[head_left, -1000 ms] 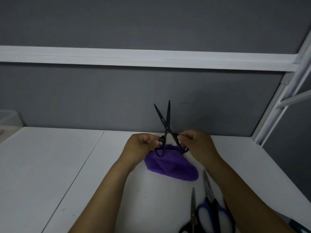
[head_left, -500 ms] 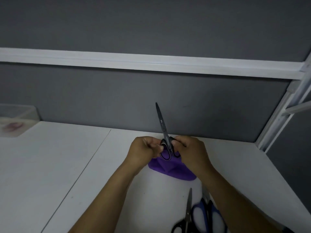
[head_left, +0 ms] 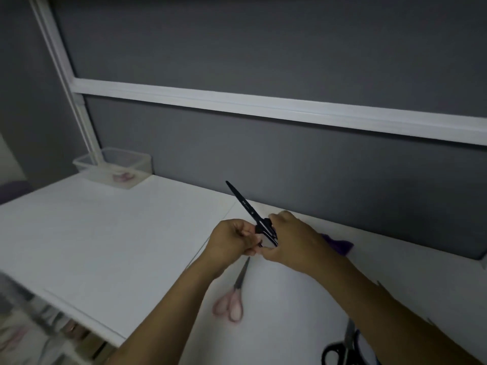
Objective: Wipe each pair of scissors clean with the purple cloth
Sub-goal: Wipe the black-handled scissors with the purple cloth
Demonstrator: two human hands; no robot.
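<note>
Black scissors (head_left: 246, 206) are held above the white table (head_left: 118, 246), blades closed and pointing up to the left. My left hand (head_left: 232, 239) and my right hand (head_left: 292, 238) each grip a handle loop. The purple cloth (head_left: 340, 245) lies on the table behind my right wrist, mostly hidden by it. Pink-handled scissors (head_left: 233, 299) lie flat on the table below my hands. Another black-handled pair (head_left: 340, 349) lies at the bottom right, partly covered by my right forearm.
A clear plastic box (head_left: 116, 167) with something pink inside stands at the table's far left corner against the grey partition (head_left: 263, 159). A white frame post rises beside it. The table's front edge runs along the lower left.
The view has swung left, bringing the pink scissors and the plastic box into sight. The black scissors' blades went from spread to closed, and they now tilt left. The cloth now lies behind my right wrist.
</note>
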